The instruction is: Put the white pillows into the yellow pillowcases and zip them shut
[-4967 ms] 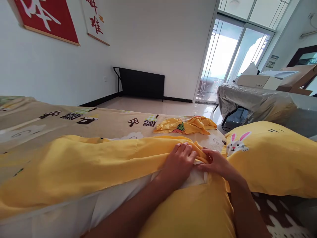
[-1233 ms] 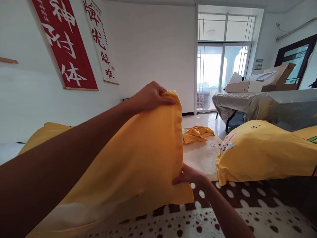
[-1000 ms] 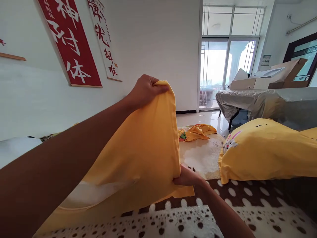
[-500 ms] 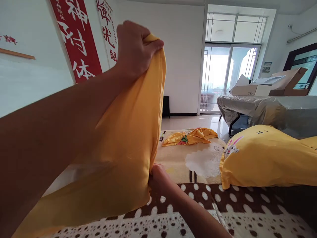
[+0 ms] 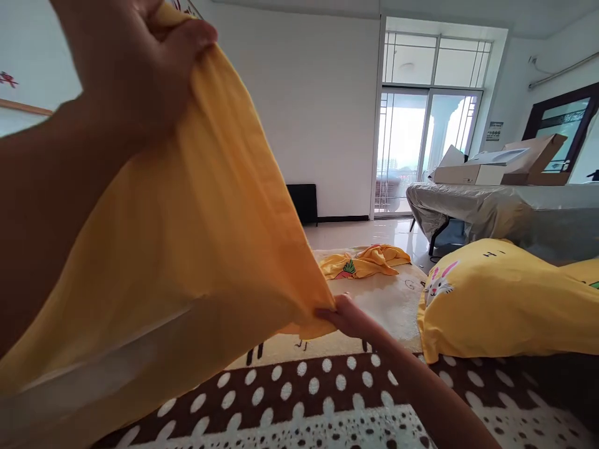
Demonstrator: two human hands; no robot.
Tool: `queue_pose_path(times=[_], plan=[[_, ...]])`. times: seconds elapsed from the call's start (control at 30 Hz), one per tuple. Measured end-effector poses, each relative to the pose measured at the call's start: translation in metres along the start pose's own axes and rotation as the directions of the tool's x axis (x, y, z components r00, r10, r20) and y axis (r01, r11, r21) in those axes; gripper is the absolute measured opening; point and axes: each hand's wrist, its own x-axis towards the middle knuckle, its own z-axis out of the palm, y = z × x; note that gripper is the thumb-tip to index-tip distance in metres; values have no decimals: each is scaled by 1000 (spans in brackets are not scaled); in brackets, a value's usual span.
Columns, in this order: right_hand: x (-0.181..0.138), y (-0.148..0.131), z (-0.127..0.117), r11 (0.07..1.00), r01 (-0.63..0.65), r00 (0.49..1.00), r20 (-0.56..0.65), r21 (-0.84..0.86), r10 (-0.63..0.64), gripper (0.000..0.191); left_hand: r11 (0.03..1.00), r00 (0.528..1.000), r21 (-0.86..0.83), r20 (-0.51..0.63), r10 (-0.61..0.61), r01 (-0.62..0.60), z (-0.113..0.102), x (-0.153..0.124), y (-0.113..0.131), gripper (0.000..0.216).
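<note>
A yellow pillowcase [image 5: 187, 249] with a white pillow inside hangs stretched in front of me over the bed. My left hand [image 5: 126, 68] is raised high at the upper left, fingers closed on the upper corner of the pillowcase. My right hand [image 5: 349, 318] is low in the middle, pinching the lower corner just above the bedsheet. The white pillow shows at the open edge at the lower left [image 5: 93, 374].
A second yellow pillow with a rabbit print [image 5: 500, 299] lies at the right on the brown dotted bedsheet [image 5: 327, 393]. A crumpled yellow cloth with a carrot print [image 5: 369, 262] lies farther back. A covered table with cardboard boxes [image 5: 500, 199] stands by the glass doors.
Five seconds ago both hands worked at the pillowcase opening on the bed. Since then they have lifted the pillow; my left hand has swung higher and closer, my right hand moved slightly right.
</note>
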Motion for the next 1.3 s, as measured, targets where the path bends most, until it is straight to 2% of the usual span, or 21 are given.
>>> queue_pose_path(times=[0.07,0.1,0.17,0.27,0.33,0.37,0.47,0.57,0.63,0.67,0.73,0.8,0.83,0.9,1.03,1.1,1.13,1.17,1.2,1.27,1.3], plan=[[-16,17,-8,994,-98,995,-4,53,99,41,997,992,-46,-107,60,-65,14,1,18,56],[-22,22,-17,990,-123,992,6,64,123,40,991,989,-73,-109,104,-112,22,-1,28,48],[-31,18,-45,991,-123,990,82,55,119,34,979,985,-111,-36,168,-171,40,-11,51,40],[-30,-25,-94,992,-29,988,153,124,10,39,969,977,-176,93,191,-172,64,-38,85,38],[-22,-67,-116,946,104,995,-28,308,-100,41,956,963,-248,176,203,-156,77,-56,107,38],[-16,-87,-121,912,134,989,-113,387,-97,43,945,952,-293,219,213,-144,82,-63,117,37],[-1,-127,-115,856,133,944,-326,500,43,39,895,919,-437,309,246,-92,92,-75,132,37],[5,-136,-101,815,161,873,-466,556,146,33,779,886,-627,363,290,2,94,-75,117,36],[3,-133,-97,791,206,826,-536,576,176,34,663,807,-733,478,346,150,96,-76,91,39],[3,-131,-97,787,228,804,-567,574,181,36,617,737,-743,565,370,259,98,-79,74,44],[3,-128,-100,790,265,767,-617,553,174,38,586,536,-643,755,378,493,105,-90,38,55],[7,-126,-105,807,296,729,-667,510,154,39,597,341,-460,888,309,658,117,-109,4,60],[9,-125,-108,819,306,710,-689,486,143,39,604,281,-386,922,265,697,123,-121,-11,60],[15,-120,-113,841,309,683,-719,444,129,40,613,244,-317,948,204,723,135,-143,-35,56],[23,-106,-124,861,265,697,-703,434,140,41,703,275,-271,955,111,657,137,-159,-53,47],[26,-100,-129,866,256,696,-704,429,144,42,762,327,-242,944,41,601,120,-145,-50,48],[28,-98,-131,870,258,689,-711,421,140,42,802,372,-218,928,-6,556,107,-133,-47,48],[30,-96,-131,873,265,681,-720,411,133,42,852,419,-176,906,-56,493,91,-119,-42,49],[33,-95,-131,876,271,675,-727,399,123,42,910,499,-126,861,-98,396,74,-105,-37,50],[39,-95,-126,885,260,685,-719,387,113,42,987,711,78,685,-158,144,38,-80,-25,58],[43,-95,-122,887,241,704,-700,393,119,42,980,804,195,576,-150,43,23,-71,-20,63]])
